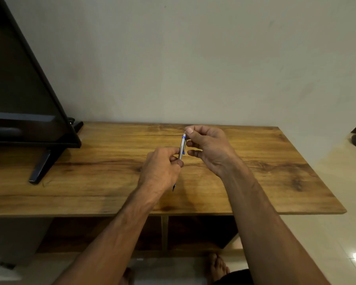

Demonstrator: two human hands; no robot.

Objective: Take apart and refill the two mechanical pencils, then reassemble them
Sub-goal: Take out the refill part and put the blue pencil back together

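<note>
Toes of a bare foot (217, 266) show at the bottom edge, standing on pale glossy floor tiles (327, 233) that catch a bright spot of light at the right. Just beyond the foot, under the tabletop, sit open wooden shelf compartments (195, 233) split by an upright divider; they are dark, and what is in them cannot be made out.

Above them runs the wooden table (90, 182), a long brown board with strong grain and darker knots toward its right end. Two bare forearms reach over its near edge. The left hand (160, 169) is curled around the lower part of a silver pencil (182, 148) with blue trim, thumb and fingers pressed on the barrel; a dark blue tip (174, 187) pokes out below the hand, just above the tabletop. The pencil stands nearly upright over the middle of the table, tilted a little to the right. The right hand (210, 147) is at its top end, thumb and forefinger pinched together on the pale cap (184, 134), the other fingers loosely bent and apart from the barrel.

Farther left on the table stands a black flat screen (25, 89) on a slanted dark foot (40, 167), its glass unlit. Behind everything rises a plain pale wall (193, 58) with faint smudges. At the far right, past the table end, a dark object lies on the floor, too cropped to identify.
</note>
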